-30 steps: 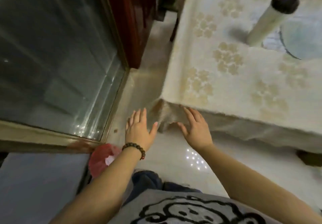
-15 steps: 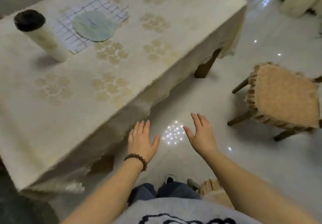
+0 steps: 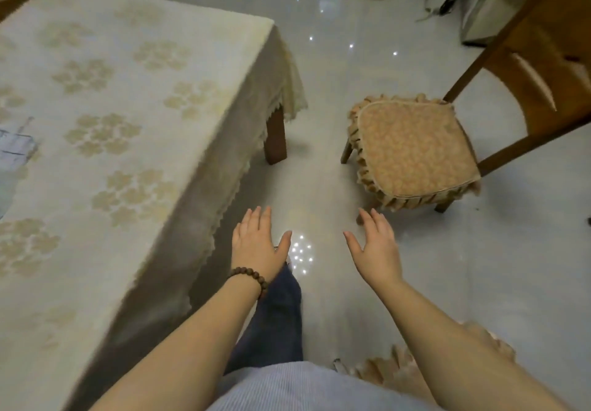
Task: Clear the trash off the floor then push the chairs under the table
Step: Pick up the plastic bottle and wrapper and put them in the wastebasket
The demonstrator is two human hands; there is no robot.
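1. We see no trash on the floor (image 3: pixel 319 161) in the part that the frame shows: the pale tiles between the desk (image 3: pixel 128 97) and the chair (image 3: pixel 412 148) are bare. So we judge that the first half of the task is probably done, but we cannot check the floor under the desk or behind us.

2. The chair stands at the middle right of the frame, well apart from the desk, with an open strip of floor between them. Its cushioned seat points toward the lower part of the frame and its wooden back rises to the upper right. It is not pushed in.

3. At the bottom edge, just right of centre, a frilled cushion edge (image 3: pixel 396 369) shows behind our right arm. It looks like a second chair close to our body, but most of it is hidden, so we cannot say how it stands to the desk.

4. Our left hand (image 3: pixel 259 247) hovers in the lower middle, beside the hanging cloth of the desk. Its grip is loose and flat, fingers spread, and it holds nothing.

5. Our right hand (image 3: pixel 374 247) is also spread wide and empty, near the front corner of the chair but not touching it.

6. What is left, in our judgement: take the chair and push it under the desk, then the same for the other one.
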